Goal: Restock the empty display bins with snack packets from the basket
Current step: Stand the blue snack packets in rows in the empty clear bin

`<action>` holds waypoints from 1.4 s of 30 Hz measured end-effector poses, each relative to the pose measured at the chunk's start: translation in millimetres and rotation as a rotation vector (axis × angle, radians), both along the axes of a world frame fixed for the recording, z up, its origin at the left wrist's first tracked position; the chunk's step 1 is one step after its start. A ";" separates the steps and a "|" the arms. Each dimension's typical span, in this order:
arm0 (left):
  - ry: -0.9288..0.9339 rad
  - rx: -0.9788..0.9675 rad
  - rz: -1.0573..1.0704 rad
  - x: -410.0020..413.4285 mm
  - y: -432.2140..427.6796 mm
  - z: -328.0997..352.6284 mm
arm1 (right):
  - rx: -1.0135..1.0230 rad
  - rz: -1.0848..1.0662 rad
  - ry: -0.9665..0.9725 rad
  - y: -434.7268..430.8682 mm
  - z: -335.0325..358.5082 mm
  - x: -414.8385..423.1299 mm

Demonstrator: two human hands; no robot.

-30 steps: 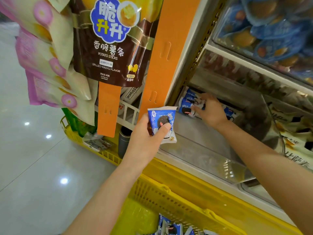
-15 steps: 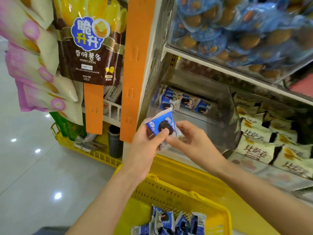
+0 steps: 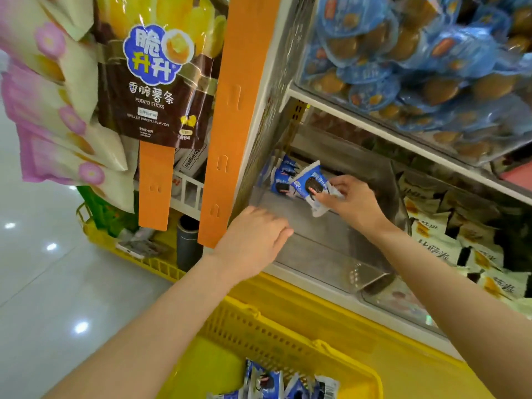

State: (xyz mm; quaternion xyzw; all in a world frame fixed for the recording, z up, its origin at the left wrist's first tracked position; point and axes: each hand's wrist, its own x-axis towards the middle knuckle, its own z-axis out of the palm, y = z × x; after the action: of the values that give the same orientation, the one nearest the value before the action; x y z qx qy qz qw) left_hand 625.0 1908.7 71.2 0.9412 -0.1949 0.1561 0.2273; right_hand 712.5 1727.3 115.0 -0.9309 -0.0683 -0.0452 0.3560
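– Shop aisle: pale glossy floor (image 3: 43,269) at left of frame, shelf unit filling the right. Item 1?
– Clear display bin (image 3: 316,249), centre. Mostly bare; a few back-row packets (image 3: 280,177), blue, at its back-left corner.
– Item 2, pkt in hand?
– Blue-white snack packet (image 3: 309,185), centre frame, tilted, over the bin's back-left and just beside the back row; can't tell if touching. Stock source: yellow basket (image 3: 259,321), bottom centre, w/ spare packets (image 3: 267,381) inside.
– Risks?
– Judgement only.
(1) Grip sits at one crimped end, so the pkt hangs off the fingers. It could slip & land flat mid-bin, not w/ the row.
(2) Back row leans loosely; a nudge from the incoming pkt or knuckles may topple it.
(3) Neighbour bin of white-and-yellow packs (image 3: 431,243) lies at right of frame past a clear divider. A careless toss could mix stock.
(4) Potato-stick bag (image 3: 155,76) & orange strip (image 3: 230,125) hang upper left, near the L forearm. Either could snag on a reach to the basket.
– Hands?
– R hand (image 3: 355,201): arm enters from lower right, wrist inside the bin. Thumb & forefingers pinch the pkt's lower end; other fingers curled.
– L hand (image 3: 253,240): back of hand up, at the bin's front-left edge. Fingers loose & nearly straight, holding nothing. Contact w/ the rim can't be told; some blur.
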 end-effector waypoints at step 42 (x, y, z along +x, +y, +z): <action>0.001 -0.101 0.129 -74.5 -19.4 -55.7 | -0.380 0.242 -0.455 -51.9 -88.0 -164.1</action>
State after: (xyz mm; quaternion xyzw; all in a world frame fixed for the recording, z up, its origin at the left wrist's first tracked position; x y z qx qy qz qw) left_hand 550.5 1889.3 15.5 0.9392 -0.1259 0.1798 0.2640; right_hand 548.4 1675.4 27.0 -0.9320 -0.2633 -0.1959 0.1540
